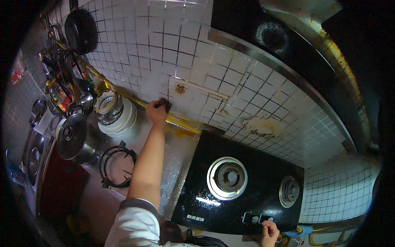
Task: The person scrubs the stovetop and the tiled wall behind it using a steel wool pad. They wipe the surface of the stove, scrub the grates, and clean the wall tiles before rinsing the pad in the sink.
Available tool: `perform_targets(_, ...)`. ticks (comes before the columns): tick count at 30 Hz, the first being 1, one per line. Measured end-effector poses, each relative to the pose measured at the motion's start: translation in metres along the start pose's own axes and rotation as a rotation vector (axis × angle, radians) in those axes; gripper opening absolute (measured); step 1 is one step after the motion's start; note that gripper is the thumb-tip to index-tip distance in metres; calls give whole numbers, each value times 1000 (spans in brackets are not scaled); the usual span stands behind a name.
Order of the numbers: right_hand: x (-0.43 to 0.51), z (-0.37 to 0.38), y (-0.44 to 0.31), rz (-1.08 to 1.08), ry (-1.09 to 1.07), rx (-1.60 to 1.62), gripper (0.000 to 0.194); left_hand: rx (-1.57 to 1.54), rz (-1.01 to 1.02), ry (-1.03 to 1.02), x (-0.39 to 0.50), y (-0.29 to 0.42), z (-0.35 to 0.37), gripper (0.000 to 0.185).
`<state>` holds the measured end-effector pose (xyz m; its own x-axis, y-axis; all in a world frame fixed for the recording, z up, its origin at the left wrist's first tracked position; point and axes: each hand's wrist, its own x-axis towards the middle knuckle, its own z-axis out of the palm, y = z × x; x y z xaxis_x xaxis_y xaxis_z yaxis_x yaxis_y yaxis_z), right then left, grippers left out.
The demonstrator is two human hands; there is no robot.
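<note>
My left hand (156, 113) grips a dark scrubbing pad (164, 105) against the white tiled wall (188, 102), just above the back edge of the counter. The bare forearm reaches across the metal counter (174, 157). Beside it lies a black gas stove (259, 173) with a glass-like top and two burners. My right hand (270, 233) is at the stove's front edge, fingers curled, close to a control knob (268, 218). Whether it pinches the knob or only rests there is unclear. Black grime marks the grout lines, and a brownish stain (262, 126) spreads on the wall behind the stove.
To the left stand stacked bowls (108, 106) on white plates (129, 123), a lidded pot (72, 136) and a removed burner grate (105, 166). Utensils and a black pan (81, 31) hang on the wall. Overhead at right juts a range hood (277, 58).
</note>
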<state>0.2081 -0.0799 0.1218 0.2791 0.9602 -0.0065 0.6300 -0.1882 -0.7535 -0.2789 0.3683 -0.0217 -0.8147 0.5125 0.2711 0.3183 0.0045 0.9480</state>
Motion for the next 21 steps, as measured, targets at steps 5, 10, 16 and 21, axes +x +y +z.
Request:
perform_targets(5, -8, 5, 10, 22, 53, -12, 15, 194, -82, -82, -6, -12, -1, 22)
perform_targets(10, -9, 10, -11, 63, 62, 81, 15, 194, 63, -93, -9, -1, -15, 27)
perform_targets(16, -9, 9, -7, 19, 36, 27, 14, -302, 124, -466, -17, 67, 2, 31)
perform_targets(21, -5, 11, -7, 0, 25, -9, 14, -314, -55, -325, -38, 52, -7, 23)
